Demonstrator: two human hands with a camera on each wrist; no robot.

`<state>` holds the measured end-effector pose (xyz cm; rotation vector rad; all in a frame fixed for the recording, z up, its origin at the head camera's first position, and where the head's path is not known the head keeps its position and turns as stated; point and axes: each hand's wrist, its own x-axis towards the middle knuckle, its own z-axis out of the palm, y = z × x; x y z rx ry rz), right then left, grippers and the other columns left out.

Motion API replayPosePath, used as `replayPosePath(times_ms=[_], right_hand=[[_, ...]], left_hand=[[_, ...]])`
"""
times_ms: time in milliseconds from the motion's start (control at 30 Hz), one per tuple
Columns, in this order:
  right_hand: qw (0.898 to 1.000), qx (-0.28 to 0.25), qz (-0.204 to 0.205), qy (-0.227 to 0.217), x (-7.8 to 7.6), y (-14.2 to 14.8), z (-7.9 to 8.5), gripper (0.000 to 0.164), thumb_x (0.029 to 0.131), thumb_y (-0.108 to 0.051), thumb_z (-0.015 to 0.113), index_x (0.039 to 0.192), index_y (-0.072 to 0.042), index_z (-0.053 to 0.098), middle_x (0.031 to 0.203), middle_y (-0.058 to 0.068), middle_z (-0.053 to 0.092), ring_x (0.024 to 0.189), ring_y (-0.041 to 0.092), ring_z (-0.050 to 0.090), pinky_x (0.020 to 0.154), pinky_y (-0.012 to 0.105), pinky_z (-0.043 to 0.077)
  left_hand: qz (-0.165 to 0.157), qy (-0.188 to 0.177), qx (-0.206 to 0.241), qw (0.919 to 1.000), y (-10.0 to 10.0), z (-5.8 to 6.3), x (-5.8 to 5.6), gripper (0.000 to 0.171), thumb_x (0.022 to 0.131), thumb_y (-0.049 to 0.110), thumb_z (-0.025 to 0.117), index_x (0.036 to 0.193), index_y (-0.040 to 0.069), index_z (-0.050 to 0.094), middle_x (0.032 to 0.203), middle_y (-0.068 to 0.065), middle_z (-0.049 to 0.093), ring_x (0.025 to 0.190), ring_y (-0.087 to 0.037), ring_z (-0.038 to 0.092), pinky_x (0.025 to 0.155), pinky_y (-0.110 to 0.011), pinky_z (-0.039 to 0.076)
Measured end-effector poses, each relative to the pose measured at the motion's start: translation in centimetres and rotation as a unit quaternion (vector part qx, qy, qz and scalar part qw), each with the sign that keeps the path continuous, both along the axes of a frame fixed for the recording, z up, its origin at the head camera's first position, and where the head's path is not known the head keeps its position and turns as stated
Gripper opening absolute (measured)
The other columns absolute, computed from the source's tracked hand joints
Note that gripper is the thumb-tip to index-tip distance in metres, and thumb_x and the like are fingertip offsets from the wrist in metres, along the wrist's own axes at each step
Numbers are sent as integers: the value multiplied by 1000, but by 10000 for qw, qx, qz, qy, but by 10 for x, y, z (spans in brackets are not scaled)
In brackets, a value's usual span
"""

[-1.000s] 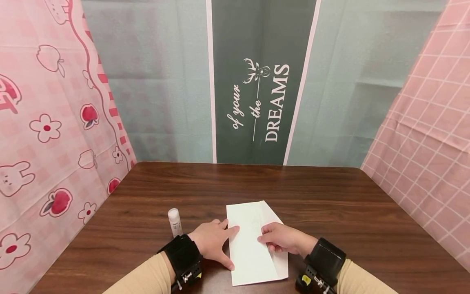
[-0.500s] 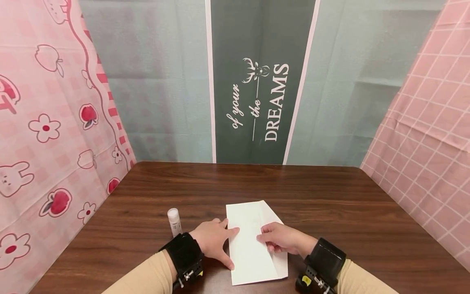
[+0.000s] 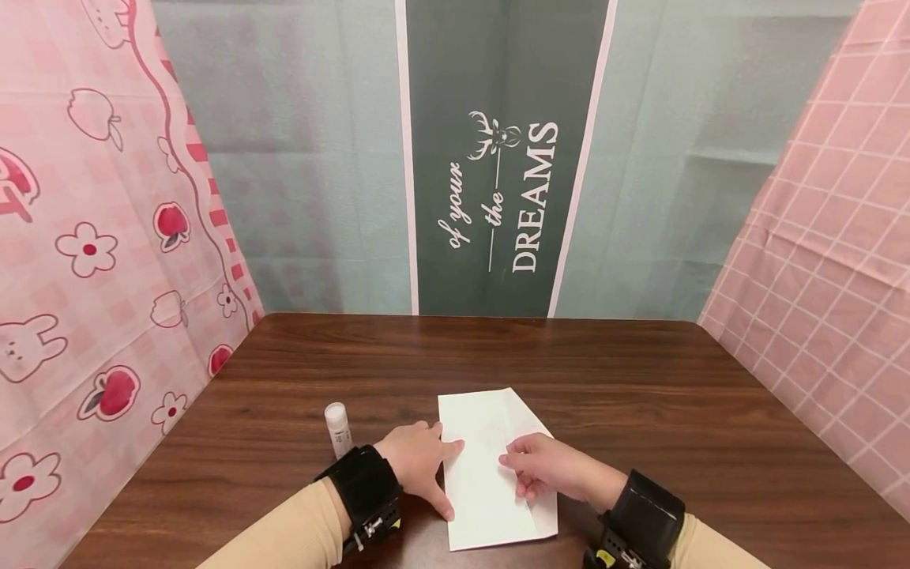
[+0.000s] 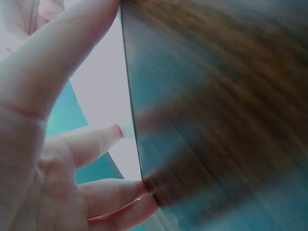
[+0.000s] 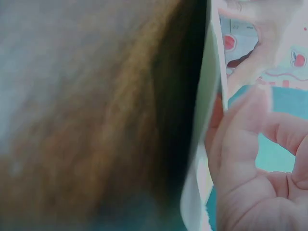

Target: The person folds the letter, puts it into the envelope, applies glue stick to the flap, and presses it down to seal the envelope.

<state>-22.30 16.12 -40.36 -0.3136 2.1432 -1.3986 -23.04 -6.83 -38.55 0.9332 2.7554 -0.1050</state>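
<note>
A white envelope [image 3: 479, 498] lies on the table, its angled flap [image 3: 546, 515] spread to the right. My left hand [image 3: 415, 462] rests along the left edge with fingers spread; thumb and fingertips touch the paper. In the left wrist view those fingers [image 4: 98, 144] reach the envelope's [image 4: 103, 82] dark edge line. My right hand [image 3: 547, 466] holds the envelope where body and flap meet, its fingers curled and fingertips over the body. From the right wrist, the envelope [image 5: 208, 77] is nearly edge-on against the curled fingers [image 5: 240, 139]; part of its lower end bows outward.
A pale capped tube [image 3: 337, 425] with small print, like a glue stick, stands just left of my left wrist, its base hidden by the black wrist strap. The brown wooden table [image 3: 626, 379] runs back to grey-green curtains [image 3: 334, 158]. Pink cloths [image 3: 839, 261] hang at both sides.
My right wrist has shifted slightly right and toward me, and the lower fingers of that hand show more. The left wrist has edged right. The envelope has hardly moved.
</note>
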Motion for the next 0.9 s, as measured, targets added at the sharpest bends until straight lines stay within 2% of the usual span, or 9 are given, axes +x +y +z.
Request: replayPosePath(times_ms=[133,233,333,900], right_hand=[[9953,644,165,707,10,4,6,39,92,-18,58,117,12,52,58,6,59,49,13,57,49,26,49],[9858,1075,423,1220,17,7,7,47,91,-18,60,122,14,49,58,5,59,48,14,56,45,26,46],[9774,1350,632,1501,23,8,6,51,90,-19,61,126,14,47,56,0,56,46,12,52,43,24,41],[9791,1276,689,1427,29,7,4,57,88,-18,64,125,19,43,56,2,57,46,13,51,42,23,39]], left_hand=[[15,30,-107,9999,3,1,-1,90,58,72,70,135,30,50,132,-12,52,115,-29,51,90,-41,43],[34,66,-221,9997,5,2,-2,89,56,72,71,134,33,50,132,-9,52,112,-28,52,89,-41,44],[53,106,-326,9994,8,2,-4,90,55,72,71,134,35,50,131,-7,52,109,-27,52,86,-41,45],[69,41,-321,9995,9,3,-4,90,56,72,72,134,35,49,133,-8,51,111,-28,51,87,-42,45]])
